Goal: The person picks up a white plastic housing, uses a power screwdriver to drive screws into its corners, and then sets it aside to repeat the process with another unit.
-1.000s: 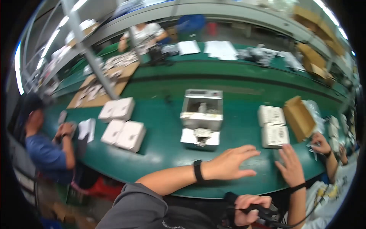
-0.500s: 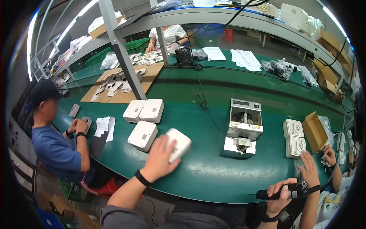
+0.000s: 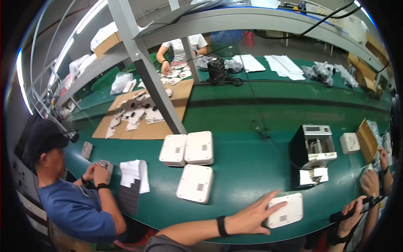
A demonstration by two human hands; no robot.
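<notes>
My left hand (image 3: 252,214) reaches across the front of the green bench and grips the left side of a white square plastic box (image 3: 292,206). Its fingers are spread over the box's edge and top. The box lies flat, with a small vent grille and screw holes at its corners facing up. At the lower right my right hand (image 3: 349,217) is wrapped round a black electric screwdriver (image 3: 337,216), whose tip points left toward the box. Three similar white boxes (image 3: 195,184) sit grouped left of centre, apart from my hands.
A screw feeder machine (image 3: 317,145) stands beyond the box. At left a person in blue (image 3: 75,206) handles a small device (image 3: 105,167) beside papers (image 3: 135,174). A co-worker's hand (image 3: 369,182) is at right, near a carton (image 3: 367,140). A metal post (image 3: 157,92) rises behind the grouped boxes.
My left hand has brought the white box rightward and nearer, from beside the grouped boxes to in front of my right hand. The view has turned left. My right hand still holds the screwdriver.
</notes>
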